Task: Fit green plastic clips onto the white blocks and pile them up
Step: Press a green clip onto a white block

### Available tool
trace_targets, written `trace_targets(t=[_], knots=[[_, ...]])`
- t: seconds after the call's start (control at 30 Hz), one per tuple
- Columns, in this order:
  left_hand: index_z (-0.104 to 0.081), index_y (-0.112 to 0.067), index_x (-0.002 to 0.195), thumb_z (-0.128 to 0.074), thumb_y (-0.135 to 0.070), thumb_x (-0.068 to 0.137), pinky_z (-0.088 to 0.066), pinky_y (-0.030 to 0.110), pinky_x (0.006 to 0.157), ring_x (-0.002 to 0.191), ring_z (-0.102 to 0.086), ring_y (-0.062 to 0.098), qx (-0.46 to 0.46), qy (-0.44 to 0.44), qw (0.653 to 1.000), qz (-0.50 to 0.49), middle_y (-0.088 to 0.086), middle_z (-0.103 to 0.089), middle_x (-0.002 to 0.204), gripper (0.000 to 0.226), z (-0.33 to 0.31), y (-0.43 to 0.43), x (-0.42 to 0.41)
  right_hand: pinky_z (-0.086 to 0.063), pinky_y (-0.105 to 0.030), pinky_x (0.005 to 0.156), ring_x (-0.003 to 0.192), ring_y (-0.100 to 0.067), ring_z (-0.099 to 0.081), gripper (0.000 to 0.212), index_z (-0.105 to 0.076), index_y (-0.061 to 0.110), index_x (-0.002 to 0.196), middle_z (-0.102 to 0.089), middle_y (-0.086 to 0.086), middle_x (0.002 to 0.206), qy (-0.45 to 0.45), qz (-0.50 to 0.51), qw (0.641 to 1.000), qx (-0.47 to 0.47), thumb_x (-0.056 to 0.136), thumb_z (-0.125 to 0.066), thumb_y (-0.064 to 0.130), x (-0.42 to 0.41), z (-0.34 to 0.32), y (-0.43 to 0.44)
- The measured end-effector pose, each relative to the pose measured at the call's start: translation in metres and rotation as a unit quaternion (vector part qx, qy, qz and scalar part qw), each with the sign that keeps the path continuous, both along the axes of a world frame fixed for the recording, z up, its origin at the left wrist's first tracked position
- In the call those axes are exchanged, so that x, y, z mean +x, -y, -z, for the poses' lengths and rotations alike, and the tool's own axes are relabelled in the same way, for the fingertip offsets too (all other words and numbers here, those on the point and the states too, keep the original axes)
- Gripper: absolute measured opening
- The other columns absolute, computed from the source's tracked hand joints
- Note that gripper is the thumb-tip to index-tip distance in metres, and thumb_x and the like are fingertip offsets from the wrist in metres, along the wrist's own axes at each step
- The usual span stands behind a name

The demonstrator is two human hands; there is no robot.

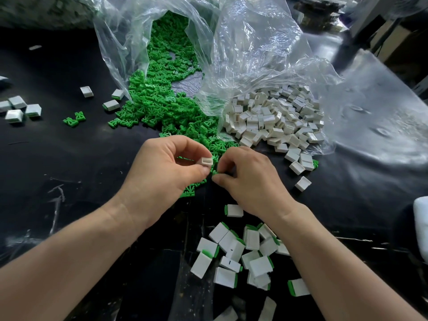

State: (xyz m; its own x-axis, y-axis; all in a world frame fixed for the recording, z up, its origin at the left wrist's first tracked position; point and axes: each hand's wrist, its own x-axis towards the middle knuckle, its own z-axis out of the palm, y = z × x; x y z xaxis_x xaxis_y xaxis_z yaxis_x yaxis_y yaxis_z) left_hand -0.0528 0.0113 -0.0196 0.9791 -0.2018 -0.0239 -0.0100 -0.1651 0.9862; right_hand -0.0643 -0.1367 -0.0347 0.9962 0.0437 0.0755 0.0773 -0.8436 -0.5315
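Observation:
My left hand (162, 167) pinches a hollow white block (205, 162) between thumb and fingers, its open side facing me. My right hand (247, 179) is just to its right, fingers curled, pinching a green clip (214, 173) at the fingertips; most of the clip is hidden. A heap of green clips (162, 98) spills from a clear bag at centre. Loose white blocks (273, 119) lie in a second clear bag to the right. A pile of clipped blocks (245, 253) lies below my right hand.
The black table (81, 158) carries more finished blocks at far left (20, 108) and near the green heap (111, 104). Two stray clips (74, 119) lie left of centre. Crumpled clear plastic (382, 112) covers the right side. A white object (421, 218) sits at the right edge.

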Motion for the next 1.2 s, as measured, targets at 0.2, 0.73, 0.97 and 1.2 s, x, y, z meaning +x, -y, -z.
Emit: trace_targets(t=[0.2,0.73,0.97,1.2], knots=[[-0.07,-0.018,0.07,-0.074,-0.001,0.07,-0.056,0.031,0.07,0.066,-0.064,0.015,-0.018,-0.008,1.0,0.0,0.003,-0.07,0.069,0.017,0.0,0.0,0.0,-0.046,-0.02,0.06,0.058,-0.004,-0.053,0.023,-0.062,0.03,0.08,-0.058,0.007,0.066,-0.032,0.035,0.948,0.314,0.08,-0.067,0.007,-0.002,-0.012,0.01],[-0.068,-0.015,0.071,-0.074,-0.011,0.062,-0.055,0.023,0.057,0.059,-0.063,0.013,-0.061,-0.019,0.998,0.019,0.004,-0.068,0.063,0.01,0.0,0.002,-0.001,-0.05,-0.017,0.058,0.062,-0.008,-0.054,0.018,-0.062,0.018,0.073,-0.056,-0.001,0.067,-0.011,0.031,0.9,0.434,0.08,-0.064,0.002,-0.007,-0.024,0.007],[-0.068,-0.017,0.069,-0.074,-0.007,0.066,-0.053,0.018,0.052,0.055,-0.061,0.008,-0.058,0.003,0.998,0.013,0.0,-0.067,0.06,0.012,0.0,0.001,0.0,-0.052,-0.02,0.057,0.06,-0.01,-0.057,0.02,-0.061,0.017,0.073,-0.061,0.001,0.064,-0.039,-0.016,0.909,0.415,0.08,-0.063,-0.001,-0.008,-0.022,0.004],[-0.068,-0.021,0.074,-0.074,-0.013,0.062,-0.056,0.028,0.06,0.059,-0.062,0.01,-0.048,0.011,0.999,0.022,-0.003,-0.067,0.063,0.016,-0.001,-0.001,0.0,-0.049,-0.018,0.056,0.058,-0.005,-0.055,0.017,-0.06,0.021,0.078,-0.06,0.002,0.066,-0.059,-0.039,0.933,0.352,0.085,-0.06,0.006,-0.01,-0.023,0.003]])
